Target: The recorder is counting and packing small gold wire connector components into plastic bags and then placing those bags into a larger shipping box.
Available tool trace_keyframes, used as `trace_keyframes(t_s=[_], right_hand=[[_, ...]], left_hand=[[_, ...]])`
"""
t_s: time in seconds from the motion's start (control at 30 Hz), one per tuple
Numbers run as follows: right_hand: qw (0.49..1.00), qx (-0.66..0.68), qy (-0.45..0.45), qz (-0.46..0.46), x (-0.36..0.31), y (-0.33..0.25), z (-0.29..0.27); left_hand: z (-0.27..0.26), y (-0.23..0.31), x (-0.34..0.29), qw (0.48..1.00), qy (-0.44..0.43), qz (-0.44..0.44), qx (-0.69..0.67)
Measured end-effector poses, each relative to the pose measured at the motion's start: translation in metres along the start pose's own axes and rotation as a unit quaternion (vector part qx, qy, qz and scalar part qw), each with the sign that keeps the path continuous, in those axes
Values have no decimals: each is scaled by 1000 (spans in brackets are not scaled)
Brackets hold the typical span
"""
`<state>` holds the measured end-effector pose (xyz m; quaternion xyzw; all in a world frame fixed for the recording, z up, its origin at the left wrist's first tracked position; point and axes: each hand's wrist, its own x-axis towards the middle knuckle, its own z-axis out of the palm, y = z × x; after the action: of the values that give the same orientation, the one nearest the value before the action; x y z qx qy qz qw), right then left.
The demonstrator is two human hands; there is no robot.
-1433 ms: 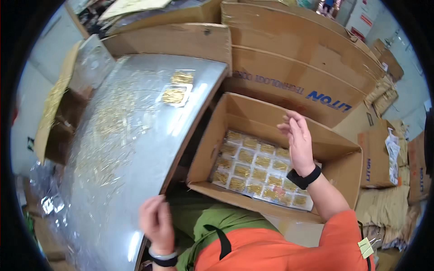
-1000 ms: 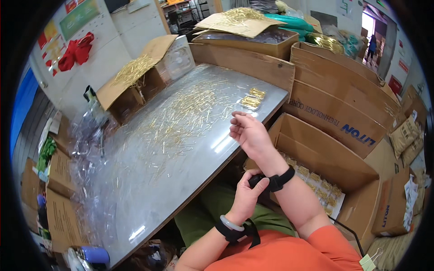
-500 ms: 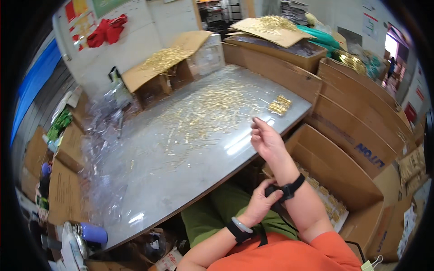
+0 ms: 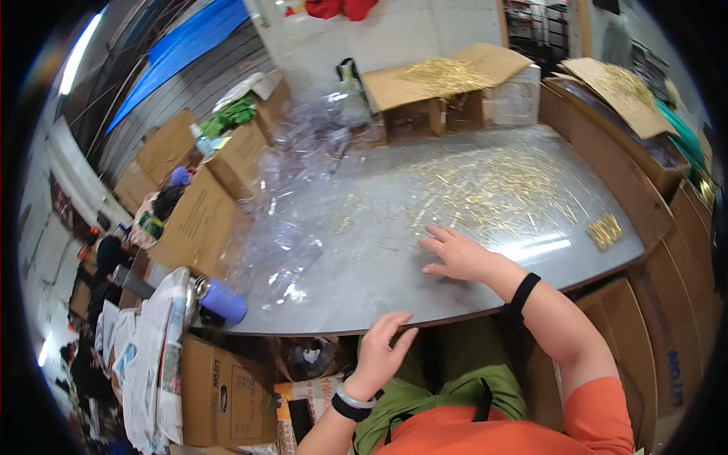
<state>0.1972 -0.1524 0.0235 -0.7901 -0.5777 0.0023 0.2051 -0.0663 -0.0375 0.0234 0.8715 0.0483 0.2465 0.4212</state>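
Observation:
My right hand [image 4: 459, 256] lies flat and open on the grey table [image 4: 364, 250], fingers spread, just short of a wide scatter of small gold pins [image 4: 493, 182]. A black band sits on that wrist. My left hand [image 4: 383, 350] rests with its fingers on the table's near edge, holding nothing; it wears a black band and a pale bracelet. A small neat bundle of gold pins [image 4: 604, 230] lies near the table's right end. Clear plastic bags [image 4: 296, 205] cover the table's left part.
An open cardboard box heaped with gold pins [image 4: 447, 87] stands at the table's far edge. More cartons [image 4: 652, 129] line the right side. A purple bottle [image 4: 220, 299] lies at the table's left corner, beside newspapers [image 4: 152, 356] and a brown carton [image 4: 227, 394].
The view has swung left, from the open carton on the right to the table. My right hand came down flat on the table; my left hand left the right wrist and reached the table edge.

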Motion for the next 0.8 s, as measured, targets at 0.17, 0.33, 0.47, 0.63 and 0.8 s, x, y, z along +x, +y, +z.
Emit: trace_keyframes(t_s=[0.17,0.33,0.47,0.63,0.8], right_hand=[[992,-38,-117,41,84,35,-1],[985,-95,-136,57,135,39,11],[984,-89,-147,54,172,25,15],[989,-55,-125,53,236,48,47],[984,-105,-137,-35,251,42,73]], left_hand=[[-33,-21,-2,992,32,-8,124],[-39,-49,-1,974,-33,-28,225],[-44,-62,18,942,-83,-62,320],[-24,-83,35,926,-56,-55,370],[-27,-72,40,920,-39,-52,385]])
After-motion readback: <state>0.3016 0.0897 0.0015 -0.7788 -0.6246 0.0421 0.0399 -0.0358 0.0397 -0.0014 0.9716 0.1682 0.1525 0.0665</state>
